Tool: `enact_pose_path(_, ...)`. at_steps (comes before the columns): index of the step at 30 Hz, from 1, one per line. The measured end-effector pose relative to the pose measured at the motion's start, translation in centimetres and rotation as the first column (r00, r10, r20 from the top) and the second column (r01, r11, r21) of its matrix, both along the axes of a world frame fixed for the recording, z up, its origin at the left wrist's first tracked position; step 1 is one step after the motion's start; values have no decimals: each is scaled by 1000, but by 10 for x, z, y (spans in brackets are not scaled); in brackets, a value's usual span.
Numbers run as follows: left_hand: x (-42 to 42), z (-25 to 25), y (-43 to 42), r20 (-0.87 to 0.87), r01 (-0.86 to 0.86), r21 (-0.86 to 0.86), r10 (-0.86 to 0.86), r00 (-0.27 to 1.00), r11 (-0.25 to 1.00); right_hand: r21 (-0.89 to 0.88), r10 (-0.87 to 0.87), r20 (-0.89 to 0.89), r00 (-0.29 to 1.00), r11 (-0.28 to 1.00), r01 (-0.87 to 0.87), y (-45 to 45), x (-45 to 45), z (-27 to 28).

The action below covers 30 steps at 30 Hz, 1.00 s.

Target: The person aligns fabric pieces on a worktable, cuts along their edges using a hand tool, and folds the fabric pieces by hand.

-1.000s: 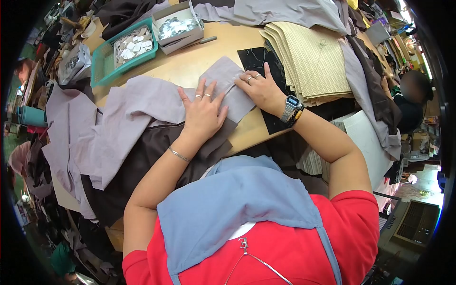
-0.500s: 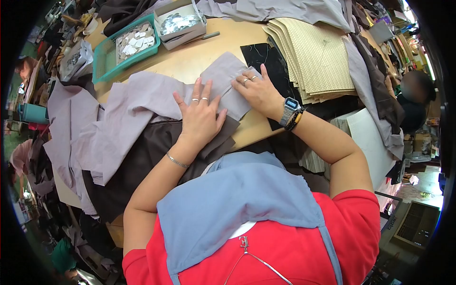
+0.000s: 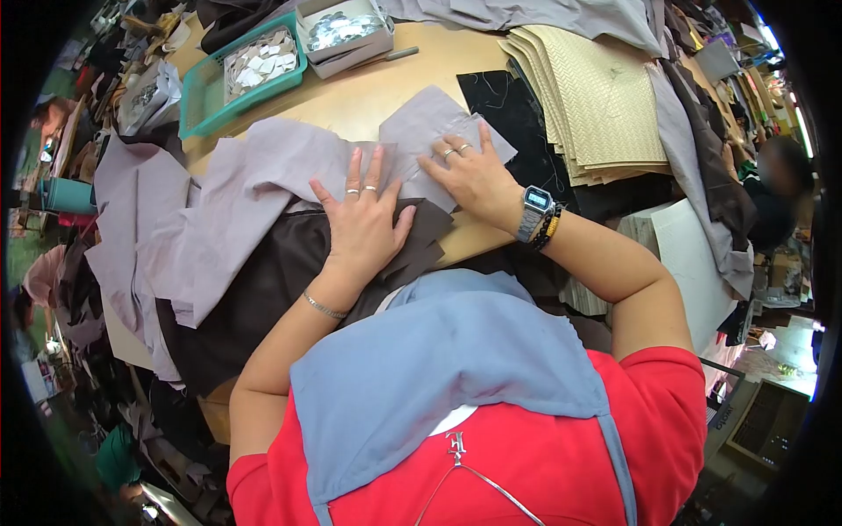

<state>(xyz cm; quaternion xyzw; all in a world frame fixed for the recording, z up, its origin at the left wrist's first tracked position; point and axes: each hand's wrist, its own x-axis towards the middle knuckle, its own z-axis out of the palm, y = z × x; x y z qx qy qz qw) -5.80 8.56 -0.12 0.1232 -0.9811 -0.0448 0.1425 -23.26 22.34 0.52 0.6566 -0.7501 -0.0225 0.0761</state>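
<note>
A long piece of pale mauve-grey fabric (image 3: pixel 254 171) lies across the table, partly folded and rumpled at the left. My left hand (image 3: pixel 361 223) rests palm down where it meets the dark brown fabric (image 3: pixel 294 259), fingers spread. To the right, my right hand (image 3: pixel 478 182) lies flat on the mauve piece's end panel, fingers outstretched and somewhat apart. A corner of that panel shows beyond the right fingertips. The brown fabric runs under the left hand and hangs toward my lap. Neither hand grasps anything.
A teal basket (image 3: pixel 189 114) and a grey box (image 3: pixel 351 57) of small pieces stand at the back left. At the right are black fabric (image 3: pixel 495 105), a stack of woven-pattern cream sheets (image 3: pixel 605 114) and a white stack (image 3: pixel 688 254). Another person (image 3: pixel 776 193) is at the far right.
Both hands have slid slightly toward me over the fabric. More of the mauve panel's far right corner now shows past the right hand. The whole view has shifted a little.
</note>
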Motion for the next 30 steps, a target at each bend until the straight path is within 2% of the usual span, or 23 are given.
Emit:
enact_pose_path(1,3,2,0,15,-8,1,8,1000,1000,-63,43,-4,999,997,-43,-1,0,0)
enact_pose_path(4,9,5,0,41,-26,4,26,999,1000,87,-41,63,997,996,35,-3,12,5)
enact_pose_path(7,16,5,0,23,-35,24,34,999,999,124,-50,55,997,991,42,-4,17,12)
enact_pose_path(10,19,6,-1,33,-43,10,42,999,999,8,16,93,996,1000,-17,-5,17,4)
enact_pose_path(13,23,9,0,70,-58,2,58,996,998,105,-27,131,991,994,13,-7,25,12)
enact_pose_path(16,28,10,-1,66,-68,-14,69,995,998,105,-35,84,996,994,27,-9,30,17)
enact_pose_path(19,30,9,-2,53,-72,-1,72,996,997,-21,60,107,992,998,-58,-14,29,6)
enact_pose_path(22,33,8,-3,50,-81,67,78,996,994,62,36,138,990,997,-45,-19,32,12)
enact_pose_path(25,39,4,-7,134,-109,63,100,986,992,-133,104,317,943,989,-65,-22,34,8)
enact_pose_path(28,40,8,-9,131,-94,76,83,988,993,-289,232,519,822,953,-86,-25,43,6)
enact_pose_path(30,44,5,-12,52,-47,74,43,998,996,-302,250,631,734,951,-63,-25,39,4)
